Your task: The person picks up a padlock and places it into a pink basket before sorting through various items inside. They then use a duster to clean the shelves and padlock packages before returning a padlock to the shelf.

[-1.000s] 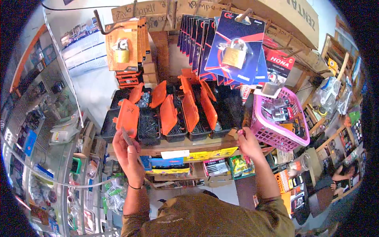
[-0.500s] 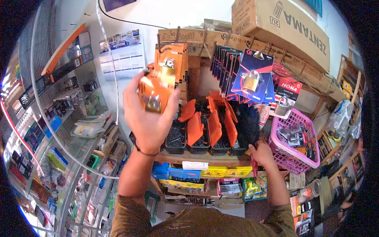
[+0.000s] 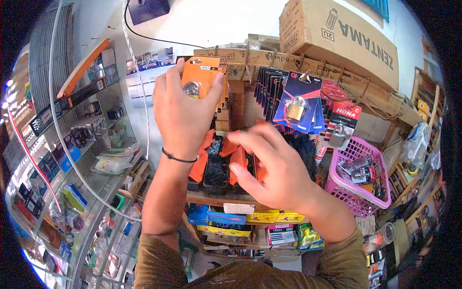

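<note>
left hand (image 3: 183, 113) gripping orange padlock pack (image 3: 200, 77), right hand (image 3: 269, 166) open

A white wall (image 3: 216, 21) rises behind crowded wooden shelving (image 3: 269, 58), with glass display shelves (image 3: 82, 125) along the left side

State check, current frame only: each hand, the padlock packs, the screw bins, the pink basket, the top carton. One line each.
left hand: raised, gripping an orange padlock pack
orange padlock pack: held up at the hook rail
right hand: open, fingers spread, empty
blue padlock packs: hanging on hooks
screw bins: orange lids flipped open
pink basket: tilted, holding packaged locks
cardboard carton: closed, on the top shelf
</note>
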`<state>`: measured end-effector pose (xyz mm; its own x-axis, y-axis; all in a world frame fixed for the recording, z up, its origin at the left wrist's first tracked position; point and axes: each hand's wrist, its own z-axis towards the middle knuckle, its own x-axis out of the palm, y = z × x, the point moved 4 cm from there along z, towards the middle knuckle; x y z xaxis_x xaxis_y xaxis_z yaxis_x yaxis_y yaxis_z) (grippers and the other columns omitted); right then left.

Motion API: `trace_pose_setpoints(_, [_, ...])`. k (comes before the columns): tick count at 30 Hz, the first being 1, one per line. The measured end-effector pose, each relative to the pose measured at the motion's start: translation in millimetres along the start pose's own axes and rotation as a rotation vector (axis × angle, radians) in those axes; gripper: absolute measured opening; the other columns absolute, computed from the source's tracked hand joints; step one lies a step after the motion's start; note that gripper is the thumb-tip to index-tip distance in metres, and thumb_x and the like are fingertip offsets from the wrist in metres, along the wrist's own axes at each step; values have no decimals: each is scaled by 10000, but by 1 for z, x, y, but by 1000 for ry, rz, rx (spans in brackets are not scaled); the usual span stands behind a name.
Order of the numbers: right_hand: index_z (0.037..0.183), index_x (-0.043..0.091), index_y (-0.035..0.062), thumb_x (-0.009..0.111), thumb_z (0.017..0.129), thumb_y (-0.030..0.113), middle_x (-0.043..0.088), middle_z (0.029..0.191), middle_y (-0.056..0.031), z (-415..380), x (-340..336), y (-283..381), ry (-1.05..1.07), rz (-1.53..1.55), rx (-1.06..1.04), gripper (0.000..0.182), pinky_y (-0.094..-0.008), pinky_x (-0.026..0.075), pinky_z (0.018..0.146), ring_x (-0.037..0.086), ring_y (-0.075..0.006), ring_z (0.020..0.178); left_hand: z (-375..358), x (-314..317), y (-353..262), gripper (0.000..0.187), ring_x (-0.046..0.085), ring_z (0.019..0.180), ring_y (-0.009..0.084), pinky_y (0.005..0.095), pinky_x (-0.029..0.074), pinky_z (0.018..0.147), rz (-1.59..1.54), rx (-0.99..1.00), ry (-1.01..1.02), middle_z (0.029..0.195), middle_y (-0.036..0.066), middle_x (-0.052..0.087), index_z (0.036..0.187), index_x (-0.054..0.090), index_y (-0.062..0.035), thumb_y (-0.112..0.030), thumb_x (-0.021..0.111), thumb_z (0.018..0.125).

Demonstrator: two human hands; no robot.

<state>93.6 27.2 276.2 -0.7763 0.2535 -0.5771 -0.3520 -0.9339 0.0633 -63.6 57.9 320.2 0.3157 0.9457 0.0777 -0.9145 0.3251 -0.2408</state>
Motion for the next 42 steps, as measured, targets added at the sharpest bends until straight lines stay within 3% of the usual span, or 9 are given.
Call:
trace_pose_setpoints(9, [1229, 335, 19, 519, 689, 55, 379, 1085, -274, 60, 34, -8, -263, 205, -46, 572, -464, 416, 821, 467, -463, 945, 14, -14, -12, 536, 562, 804, 356, 418, 457, 671, 193, -83, 125, 865, 206, 553, 984, 540, 13, -410, 678, 686])
trace_pose_setpoints(12, [1247, 370, 19, 532, 686, 12, 403, 1138, -229, 58, 36, -10, -133, 254, 107, 584, -367, 348, 933, 427, -355, 1079, 9, -10, -3, 520, 565, 790, 360, 426, 462, 653, 209, -114, 186, 869, 208, 550, 976, 536, 13, -405, 670, 697])
trace_pose_setpoints(15, [1204, 346, 0, 524, 688, 79, 338, 1184, -300, 55, 48, -24, -83, 191, 89, 552, -460, 412, 854, 447, -465, 1017, -5, 5, 11, 521, 566, 777, 362, 429, 464, 642, 125, -140, 182, 902, 205, 539, 995, 520, 10, -399, 663, 705])
trace_pose_setpoints(21, [1231, 339, 14, 533, 686, 110, 313, 1236, -292, 57, 75, -60, -30, 20, 238, 587, -443, 414, 876, 439, -453, 1053, -25, 49, 37, 604, 544, 849, 337, 415, 458, 687, 21, -74, 168, 966, 175, 524, 1144, 453, -11, -398, 644, 720])
trace_pose_setpoints(28, [1273, 282, 29, 536, 682, 78, 327, 1201, -284, 56, 71, -70, -71, -18, 212, 645, -462, 404, 879, 396, -454, 1083, -27, 63, 36, 642, 548, 893, 331, 425, 450, 685, 82, -198, 250, 996, 164, 536, 1135, 463, -14, -460, 634, 707])
trace_pose_setpoints(30, [1258, 342, 35, 560, 704, 59, 341, 1195, -272, 38, 62, -58, -37, 60, 267, 596, -404, 377, 917, 411, -414, 1105, -33, 56, 30, 673, 548, 925, 332, 434, 447, 690, 154, -124, 190, 1040, 170, 535, 1138, 462, -17, -490, 635, 692])
trace_pose_setpoints(36, [1142, 468, 84, 601, 684, 94, 457, 1072, -119, -58, -5, -27, 320, 54, 34, 477, -352, 508, 630, 564, -266, 878, -115, 2, -13, 458, 485, 984, 344, 413, 404, 783, -76, 110, 10, 1059, 217, 505, 1082, 470, 35, -161, 655, 712])
trace_pose_setpoints(38, [1045, 513, 74, 624, 661, 129, 478, 997, -92, -100, -34, -33, 314, -7, -142, 404, -320, 502, 564, 573, -220, 794, -148, -12, -45, 368, 509, 884, 298, 398, 402, 765, -321, 282, 140, 994, 169, 529, 1055, 478, 18, -130, 577, 732])
trace_pose_setpoints(42, [891, 530, 99, 622, 621, 205, 466, 799, -26, -163, -104, -68, 454, -236, -94, 304, -290, 452, 472, 526, -176, 590, -171, 20, -128, 228, 535, 603, 209, 313, 422, 553, -776, 551, 587, 738, 64, 566, 834, 586, -31, -228, 584, 719])
